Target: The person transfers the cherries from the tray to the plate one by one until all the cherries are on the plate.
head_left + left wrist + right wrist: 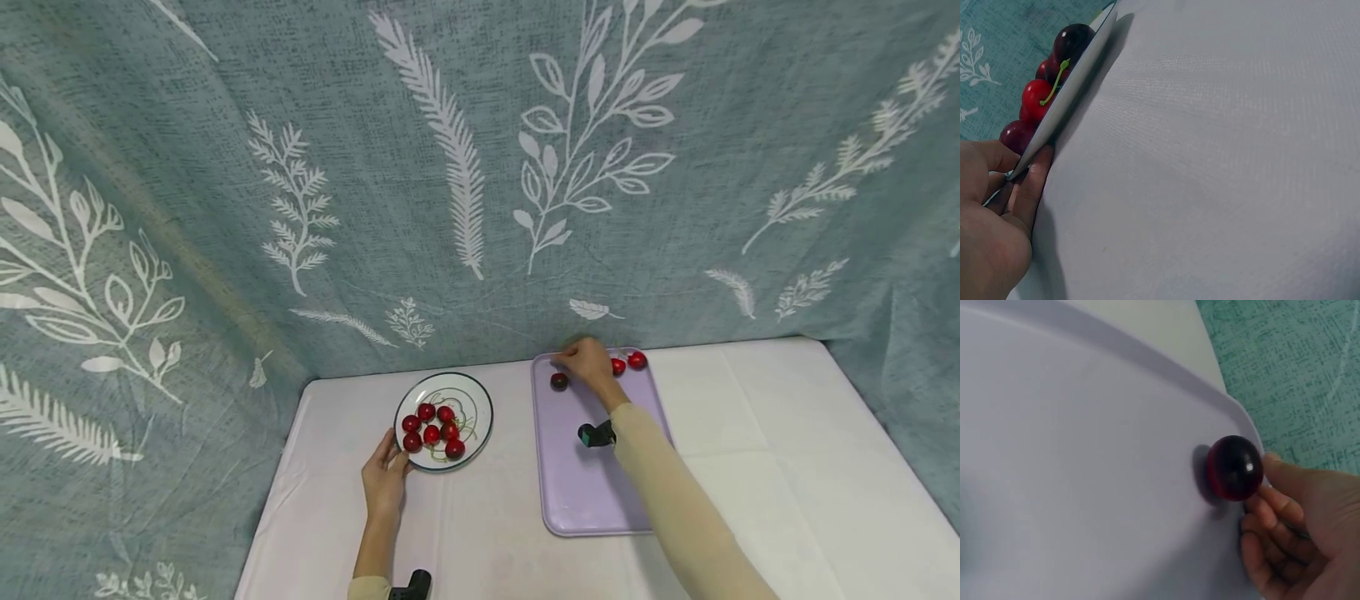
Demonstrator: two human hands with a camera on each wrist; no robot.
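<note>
My left hand [384,483] grips the near-left rim of a white plate [480,408] with a dark edge. In the left wrist view the plate [1079,81] is edge-on, with the thumb above its rim and fingers beneath. Several red cherries [431,434] with green stems lie on it. Over the far left corner of a lilac tray [570,492], my right hand [590,362] pinches at a dark cherry [1235,467]. The thumb and fingers meet just behind that fruit; its stem is mostly hidden, with a bit of green between the fingers.
Two more red cherries [637,360] lie at the tray's far right corner, beside the right hand. A white cloth [750,442] covers the table. Behind its far edge hangs a teal curtain [480,208] with white leaf prints.
</note>
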